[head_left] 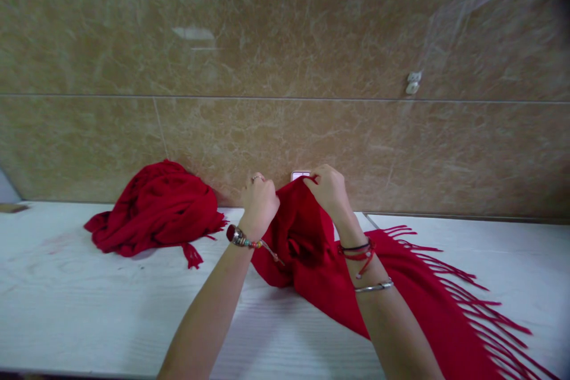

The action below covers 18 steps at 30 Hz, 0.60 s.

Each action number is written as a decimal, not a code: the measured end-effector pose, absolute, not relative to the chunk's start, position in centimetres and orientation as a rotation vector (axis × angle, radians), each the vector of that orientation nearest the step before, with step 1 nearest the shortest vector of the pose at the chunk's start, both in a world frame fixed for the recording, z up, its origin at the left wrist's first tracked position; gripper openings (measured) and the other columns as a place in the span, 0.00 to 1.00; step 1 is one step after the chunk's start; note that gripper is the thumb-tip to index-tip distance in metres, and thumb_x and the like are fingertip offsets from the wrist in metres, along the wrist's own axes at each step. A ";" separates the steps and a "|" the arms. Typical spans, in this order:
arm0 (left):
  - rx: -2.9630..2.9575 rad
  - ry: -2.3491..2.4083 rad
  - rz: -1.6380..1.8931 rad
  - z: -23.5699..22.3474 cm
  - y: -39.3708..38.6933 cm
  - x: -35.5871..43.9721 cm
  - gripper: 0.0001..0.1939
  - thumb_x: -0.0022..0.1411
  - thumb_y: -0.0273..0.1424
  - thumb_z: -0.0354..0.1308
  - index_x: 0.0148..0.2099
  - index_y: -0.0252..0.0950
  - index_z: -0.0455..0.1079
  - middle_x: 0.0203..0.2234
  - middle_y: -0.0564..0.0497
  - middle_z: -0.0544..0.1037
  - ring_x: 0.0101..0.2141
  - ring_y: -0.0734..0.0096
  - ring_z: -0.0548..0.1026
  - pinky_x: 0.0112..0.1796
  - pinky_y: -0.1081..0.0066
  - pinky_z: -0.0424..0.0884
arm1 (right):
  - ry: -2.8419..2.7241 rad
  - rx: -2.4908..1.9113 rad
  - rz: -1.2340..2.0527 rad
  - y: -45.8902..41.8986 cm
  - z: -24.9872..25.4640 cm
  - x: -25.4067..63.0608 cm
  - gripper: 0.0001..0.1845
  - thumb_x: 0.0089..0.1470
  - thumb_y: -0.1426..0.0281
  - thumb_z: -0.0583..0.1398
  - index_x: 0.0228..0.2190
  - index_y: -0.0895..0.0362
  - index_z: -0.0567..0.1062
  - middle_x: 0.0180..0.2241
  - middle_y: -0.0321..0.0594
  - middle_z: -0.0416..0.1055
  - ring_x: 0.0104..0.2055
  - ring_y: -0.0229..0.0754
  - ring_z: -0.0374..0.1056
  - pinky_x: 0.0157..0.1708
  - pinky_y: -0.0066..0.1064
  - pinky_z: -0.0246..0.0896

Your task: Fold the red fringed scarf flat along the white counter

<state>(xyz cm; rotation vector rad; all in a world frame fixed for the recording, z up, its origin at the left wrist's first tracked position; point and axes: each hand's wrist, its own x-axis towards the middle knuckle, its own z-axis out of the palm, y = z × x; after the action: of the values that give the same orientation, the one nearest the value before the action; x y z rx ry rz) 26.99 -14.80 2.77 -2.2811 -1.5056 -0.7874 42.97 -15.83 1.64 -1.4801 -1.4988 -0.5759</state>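
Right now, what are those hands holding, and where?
The left hand and right hand pinch a red scarf by its upper edge, away from the fringe.

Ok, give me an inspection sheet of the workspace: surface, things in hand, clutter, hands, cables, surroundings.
Surface: white, wood-grained tabletop with a seam near the right hand.
Things in hand: fringed red scarf, partly gathered, its fringe spread toward the right.
Clutter: bunched red cloth with tassels at left; light-screened device, mostly hidden behind the scarf; brown piece at the far left edge.
Hands: left hand and right hand both closed on the scarf's upper edge; bracelets on both wrists.
Cables: nothing seen.
Surroundings: brown marbled wall with a small white fitting, too small to identify.
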 end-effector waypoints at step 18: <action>-2.270 -1.608 -1.074 4.7 -10.0 18.3 0.11 0.51 0.23 0.52 0.35 0.32 0.74 0.32 0.46 0.75 0.36 0.65 0.70 0.39 0.69 0.65 | -1.084 -1.416 -0.736 -17.6 2.7 47.9 0.08 0.47 0.67 0.56 0.21 0.56 0.72 0.30 0.43 0.69 0.33 0.43 0.65 0.35 0.36 0.59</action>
<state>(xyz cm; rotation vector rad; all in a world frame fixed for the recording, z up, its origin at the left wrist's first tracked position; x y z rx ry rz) 18.30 -10.01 4.75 -2.2702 -1.6081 -1.0745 47.87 -17.62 2.73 -1.4161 -1.0840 -0.7358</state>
